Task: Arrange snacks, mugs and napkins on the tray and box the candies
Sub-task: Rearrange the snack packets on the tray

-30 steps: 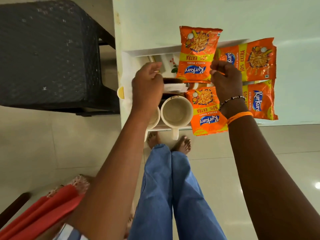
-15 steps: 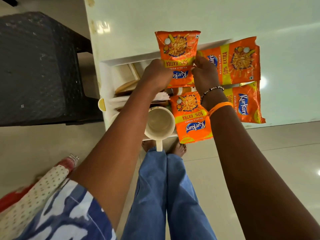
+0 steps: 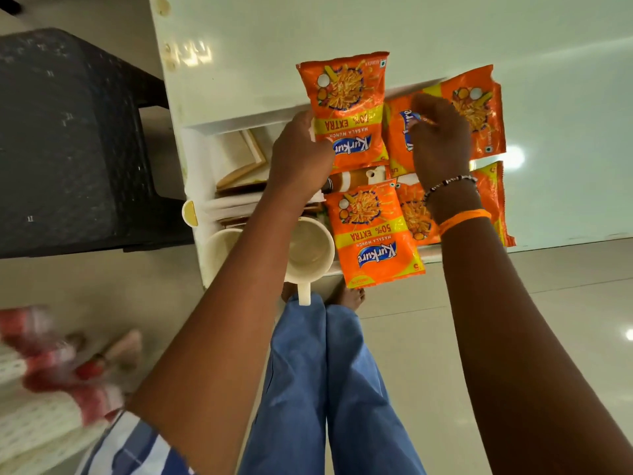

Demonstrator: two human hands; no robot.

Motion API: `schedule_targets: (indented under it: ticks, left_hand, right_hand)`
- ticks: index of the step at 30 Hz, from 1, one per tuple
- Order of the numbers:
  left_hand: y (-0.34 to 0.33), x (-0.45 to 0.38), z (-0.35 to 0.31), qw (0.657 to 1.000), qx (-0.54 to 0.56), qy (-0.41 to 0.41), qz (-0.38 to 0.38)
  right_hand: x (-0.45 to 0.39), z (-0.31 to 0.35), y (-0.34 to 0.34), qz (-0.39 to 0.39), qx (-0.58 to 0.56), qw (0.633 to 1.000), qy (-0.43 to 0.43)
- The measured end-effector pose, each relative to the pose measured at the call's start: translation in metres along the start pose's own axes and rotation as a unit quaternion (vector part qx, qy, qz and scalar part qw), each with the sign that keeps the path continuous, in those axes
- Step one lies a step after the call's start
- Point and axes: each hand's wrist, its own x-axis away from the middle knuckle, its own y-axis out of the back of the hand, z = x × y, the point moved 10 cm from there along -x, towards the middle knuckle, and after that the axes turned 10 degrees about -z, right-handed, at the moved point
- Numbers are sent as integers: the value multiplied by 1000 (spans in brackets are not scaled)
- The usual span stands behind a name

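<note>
A white tray (image 3: pixel 239 118) sits at the near left corner of a white table (image 3: pixel 462 29). Several orange snack packets lie over it. My left hand (image 3: pixel 298 159) grips the left edge of the far left packet (image 3: pixel 346 108), which lies across the tray's far rim. My right hand (image 3: pixel 442 142) is curled down on the far right packet (image 3: pixel 476 108), pinching it near the logo. A third packet (image 3: pixel 375 234) lies at the near edge and a fourth (image 3: pixel 493 200) is half hidden under my right wrist. Two cream mugs (image 3: pixel 313 248) (image 3: pixel 219 245) stand at the tray's near side. Folded white napkins (image 3: pixel 229 204) lie behind them.
Flat wooden pieces (image 3: pixel 239 162) lie in the tray's far left corner. A brown bottle-like thing (image 3: pixel 356 176) shows between the packets. A black woven chair (image 3: pixel 68 132) stands left of the table. Another person's patterned clothing (image 3: pixel 44 371) is at the lower left.
My left hand left the napkins and took the far left packet's edge. My right hand moved off that packet, right onto the far right packet. The view shifted.
</note>
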Motion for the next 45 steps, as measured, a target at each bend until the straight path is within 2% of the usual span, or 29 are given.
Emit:
schedule_targets:
  ticks: [3, 6, 11, 16, 22, 25, 30, 35, 45]
  left_hand:
    - [-8, 16, -5, 1000, 16, -6, -6]
    - [-39, 37, -12, 997, -25, -32, 70]
    - [-91, 61, -14, 974, -136, -72, 164]
    - [-118, 62, -22, 955, -199, -93, 198]
    - [-125, 62, -23, 946, -223, -113, 207]
    - [-119, 71, -24, 940, -242, -162, 179]
    - [-124, 101, -7, 924, -279, -193, 178]
    - [-138, 109, 10, 903, -334, -199, 185]
    - [-137, 112, 18, 888, -342, -246, 184]
  right_hand:
    - [-6, -10, 50, -108, 60, 991, 46]
    - [-23, -33, 76, -142, 156, 977, 33]
    - [-47, -69, 73, -51, 178, 981, -66]
    - [-57, -65, 86, -80, 162, 983, -38]
    - [-45, -78, 94, -52, 103, 991, -69]
    - [-23, -91, 109, -62, 53, 993, -91]
    - [14, -122, 108, 9, 56, 989, -137]
    - [24, -119, 106, 3, 42, 992, -120]
    - [12, -104, 115, -26, 76, 995, -63]
